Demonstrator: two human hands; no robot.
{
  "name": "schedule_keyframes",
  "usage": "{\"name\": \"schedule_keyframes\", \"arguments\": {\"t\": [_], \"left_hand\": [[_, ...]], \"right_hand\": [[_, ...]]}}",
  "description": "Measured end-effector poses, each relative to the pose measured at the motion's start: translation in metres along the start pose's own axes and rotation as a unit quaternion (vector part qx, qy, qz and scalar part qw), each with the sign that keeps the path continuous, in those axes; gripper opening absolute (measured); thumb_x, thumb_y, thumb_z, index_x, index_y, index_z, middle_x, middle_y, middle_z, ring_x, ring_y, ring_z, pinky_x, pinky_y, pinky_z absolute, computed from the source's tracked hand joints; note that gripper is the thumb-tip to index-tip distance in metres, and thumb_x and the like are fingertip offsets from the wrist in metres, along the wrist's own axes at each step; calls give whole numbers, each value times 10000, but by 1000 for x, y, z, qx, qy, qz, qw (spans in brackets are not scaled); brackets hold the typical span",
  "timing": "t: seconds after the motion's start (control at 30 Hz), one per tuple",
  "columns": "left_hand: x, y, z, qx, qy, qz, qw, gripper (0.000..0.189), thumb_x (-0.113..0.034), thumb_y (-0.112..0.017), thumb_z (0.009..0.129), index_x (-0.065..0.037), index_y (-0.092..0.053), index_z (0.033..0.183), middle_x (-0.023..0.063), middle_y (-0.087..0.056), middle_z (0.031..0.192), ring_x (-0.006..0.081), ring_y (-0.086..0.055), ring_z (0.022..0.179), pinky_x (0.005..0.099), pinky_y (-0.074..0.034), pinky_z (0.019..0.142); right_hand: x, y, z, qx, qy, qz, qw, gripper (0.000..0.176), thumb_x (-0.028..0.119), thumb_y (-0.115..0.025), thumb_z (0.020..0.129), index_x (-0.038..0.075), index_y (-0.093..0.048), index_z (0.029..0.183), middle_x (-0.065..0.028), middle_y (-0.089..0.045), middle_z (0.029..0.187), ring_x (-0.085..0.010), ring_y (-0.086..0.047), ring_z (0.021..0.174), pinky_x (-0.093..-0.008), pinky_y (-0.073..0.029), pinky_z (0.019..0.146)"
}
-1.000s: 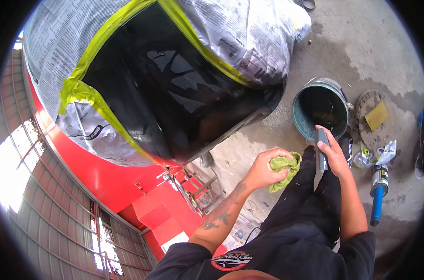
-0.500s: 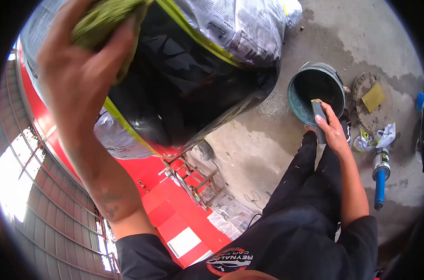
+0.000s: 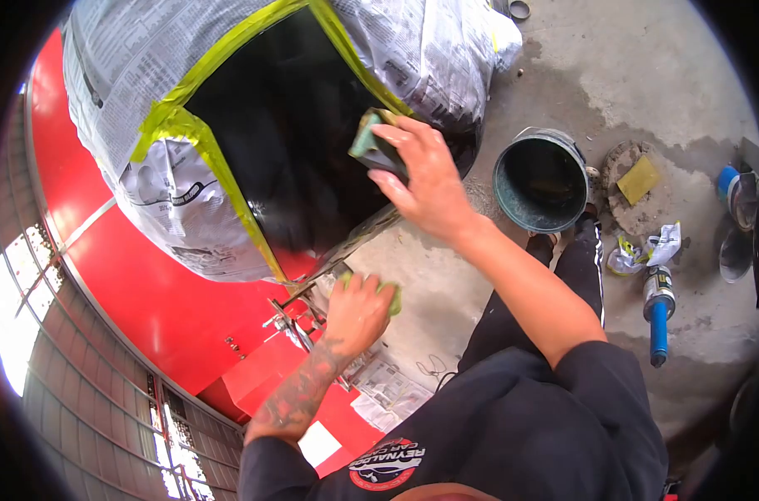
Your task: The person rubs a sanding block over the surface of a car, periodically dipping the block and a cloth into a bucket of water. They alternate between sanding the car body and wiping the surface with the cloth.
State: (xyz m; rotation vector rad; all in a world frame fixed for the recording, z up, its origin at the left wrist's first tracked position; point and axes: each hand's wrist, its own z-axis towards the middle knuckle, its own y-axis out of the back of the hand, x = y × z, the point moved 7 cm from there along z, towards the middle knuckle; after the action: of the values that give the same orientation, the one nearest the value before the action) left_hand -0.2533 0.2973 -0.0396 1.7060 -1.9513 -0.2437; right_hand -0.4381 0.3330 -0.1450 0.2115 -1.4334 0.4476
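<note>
My right hand (image 3: 433, 184) grips a dark sanding block (image 3: 388, 157) with a greenish edge, held right at the black glossy panel (image 3: 287, 125). Yellow-green masking tape (image 3: 229, 194) borders the panel, and sheets of newspaper (image 3: 175, 71) cover what lies around it. Below the panel's lower edge, my left hand (image 3: 358, 313) is closed around a crumpled green cloth (image 3: 394, 299), mostly hidden by the fingers.
A bucket (image 3: 542, 184) with dark contents stands on the concrete floor to the right. Beside it, a yellow sheet (image 3: 638, 179) lies on a round slab (image 3: 617, 209). A blue-handled tool (image 3: 659, 321) and crumpled plastic (image 3: 663, 244) are nearer. Red panels (image 3: 187, 326) stand at left.
My left hand has come down off the panel with the green cloth, towards my body. My right hand has carried the sanding block from over the bucket to the panel.
</note>
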Motion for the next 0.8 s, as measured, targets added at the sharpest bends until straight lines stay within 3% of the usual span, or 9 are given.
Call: {"name": "schedule_keyframes", "arguments": {"t": [0.1, 0.17, 0.23, 0.37, 0.47, 0.53, 0.63, 0.7, 0.8], "left_hand": [[16, -62, -62, 61, 108, -78, 989, 476, -325, -867, 707, -208, -732, 1149, 45, -658, 1045, 269, -635, 1067, 452, -526, 878], [17, -106, -100, 79, 163, -149, 972, 394, -304, -841, 713, -211, -751, 1085, 60, -700, 1060, 301, -686, 1025, 489, -568, 845], [8, -165, -138, 129, 214, -224, 942, 392, -319, -819, 743, -225, -752, 1117, 79, -714, 1096, 332, -705, 1021, 500, -582, 848], [-31, -235, -181, 255, 282, -328, 865, 407, -383, -756, 785, -271, -750, 1176, 124, -753, 1098, 326, -729, 1037, 479, -582, 893], [-54, -257, -195, 282, 296, -378, 831, 444, -410, -769, 774, -263, -747, 1193, 137, -765, 1101, 323, -733, 1044, 467, -575, 900], [-61, -289, -202, 267, 291, -423, 815, 458, -415, -780, 773, -245, -742, 1197, 133, -769, 1095, 336, -736, 1031, 469, -571, 894], [-62, -274, -197, 278, 312, -436, 797, 465, -411, -786, 773, -230, -738, 1199, 137, -771, 1071, 337, -739, 1018, 471, -572, 887], [-61, -273, -198, 258, 316, -448, 795, 453, -404, -785, 782, -223, -740, 1195, 145, -771, 1056, 337, -741, 1009, 466, -573, 883], [-61, -277, -198, 237, 321, -467, 789, 425, -387, -776, 799, -210, -745, 1185, 153, -771, 1046, 337, -744, 999, 459, -576, 879]], "right_hand": [[1, -23, -8, -37, 11, -21, 999, 598, 172, -794, 822, 142, -589, 1383, -166, -539, 1369, -380, -544, 1209, -493, -451, 1002], [4, -26, -9, -55, 24, -44, 997, 600, 166, -795, 816, 155, -600, 1383, -155, -534, 1380, -370, -539, 1209, -487, -452, 986], [7, -29, -1, -73, 48, -73, 994, 596, 165, -794, 813, 162, -610, 1380, -149, -532, 1384, -362, -534, 1207, -480, -453, 969], [39, -20, 79, -103, 95, -141, 980, 532, 187, -772, 841, 188, -638, 1356, -133, -556, 1372, -347, -543, 1186, -476, -456, 957], [33, -21, 82, -99, 106, -141, 979, 550, 186, -774, 846, 200, -633, 1378, -135, -564, 1375, -348, -551, 1190, -485, -457, 977], [27, -21, 42, -80, 96, -127, 984, 549, 163, -759, 861, 159, -630, 1395, -160, -565, 1365, -356, -547, 1198, -473, -434, 1029], [21, -24, 6, -74, 94, -129, 984, 548, 150, -749, 874, 142, -624, 1407, -159, -564, 1372, -358, -548, 1213, -463, -436, 1036], [28, -25, 33, -108, 128, -154, 974, 551, 176, -760, 865, 175, -623, 1399, -127, -560, 1400, -347, -557, 1192, -464, -461, 989], [48, -17, 113, -142, 151, -176, 962, 473, 217, -732, 904, 157, -632, 1362, -148, -583, 1266, -379, -575, 1105, -496, -472, 945]]}}
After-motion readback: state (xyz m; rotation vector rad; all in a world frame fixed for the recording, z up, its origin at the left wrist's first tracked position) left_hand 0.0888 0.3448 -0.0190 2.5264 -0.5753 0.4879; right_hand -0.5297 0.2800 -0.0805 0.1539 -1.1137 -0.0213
